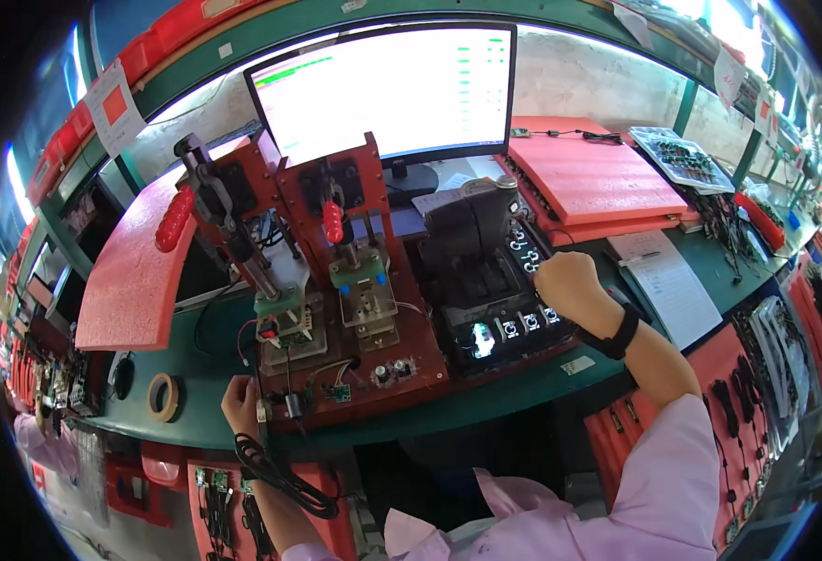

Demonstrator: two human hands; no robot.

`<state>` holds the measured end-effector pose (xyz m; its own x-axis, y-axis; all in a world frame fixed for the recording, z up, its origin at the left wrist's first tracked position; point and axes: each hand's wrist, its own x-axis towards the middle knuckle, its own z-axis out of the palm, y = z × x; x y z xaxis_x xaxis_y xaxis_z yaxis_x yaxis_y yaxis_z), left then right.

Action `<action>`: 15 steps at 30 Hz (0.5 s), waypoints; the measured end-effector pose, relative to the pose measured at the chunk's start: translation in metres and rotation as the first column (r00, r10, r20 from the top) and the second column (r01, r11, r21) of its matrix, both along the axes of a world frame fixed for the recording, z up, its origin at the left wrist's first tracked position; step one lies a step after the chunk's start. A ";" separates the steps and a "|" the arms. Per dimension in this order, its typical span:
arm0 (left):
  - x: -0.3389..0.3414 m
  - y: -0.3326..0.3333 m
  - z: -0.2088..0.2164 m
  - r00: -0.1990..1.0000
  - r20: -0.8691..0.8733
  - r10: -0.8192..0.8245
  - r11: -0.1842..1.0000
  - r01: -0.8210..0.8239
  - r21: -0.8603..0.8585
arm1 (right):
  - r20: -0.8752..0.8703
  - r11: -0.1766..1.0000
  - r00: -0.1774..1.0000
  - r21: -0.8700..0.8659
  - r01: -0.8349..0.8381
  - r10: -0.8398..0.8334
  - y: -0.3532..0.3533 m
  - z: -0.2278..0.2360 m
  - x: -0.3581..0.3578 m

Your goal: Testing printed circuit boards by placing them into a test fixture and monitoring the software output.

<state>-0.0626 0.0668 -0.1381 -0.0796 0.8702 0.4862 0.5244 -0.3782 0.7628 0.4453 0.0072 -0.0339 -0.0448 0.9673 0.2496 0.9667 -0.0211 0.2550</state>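
Observation:
At the left front corner of a dark red test fixture (411,374), my left hand (239,406) is closed by a small metal plug. It appears to grip the end of a black cable (285,479), whose coiled loops hang over my wrist. Two toggle clamps with red handles, a left one (175,220) and a right one (333,224), rise from the fixture. Beneath the left clamp sits a small circuit board (287,323). My right hand (574,285) is curled at the right edge of a black control panel (486,304) with lit round buttons; its fingertips are hidden.
A lit monitor (387,93) stands behind the fixture. Pink foam sheets (598,178) are stacked at the back right, near a written sheet with a pen (668,290). A tape roll (162,397) lies on the left. Foam trays of cables (214,514) sit below the bench edge.

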 end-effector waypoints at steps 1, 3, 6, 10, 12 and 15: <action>-0.003 0.000 -0.001 1.000 0.013 0.001 1.000 0.000 -0.012 | -0.016 1.000 1.000 0.011 0.015 -0.015 0.001 0.001 -0.003; -0.006 -0.002 -0.001 0.999 0.034 -0.002 1.000 0.003 -0.017 | -0.061 1.000 0.998 0.010 0.010 -0.010 -0.001 0.004 -0.006; -0.006 0.000 -0.005 0.998 0.060 -0.019 1.000 0.020 -0.006 | -0.175 0.994 0.979 -0.025 -0.109 0.103 -0.007 0.014 -0.004; -0.009 -0.001 -0.005 0.997 0.070 -0.022 0.999 0.024 -0.021 | -0.347 0.942 0.890 -0.048 -0.333 0.296 -0.009 0.024 0.005; -0.007 -0.001 -0.005 0.997 0.077 -0.026 0.999 0.028 -0.028 | -0.382 0.925 0.867 -0.070 -0.374 0.321 -0.010 0.026 0.006; -0.004 0.001 -0.007 0.994 0.097 -0.047 0.999 0.049 -0.022 | -0.397 0.909 0.842 -0.040 -0.414 0.366 -0.008 0.028 0.016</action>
<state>-0.0669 0.0676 -0.1448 -0.0829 0.8857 0.4569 0.4296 -0.3819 0.8183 0.4614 -0.0011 -0.0055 -0.3517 0.9127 0.2083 0.9109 0.3849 -0.1486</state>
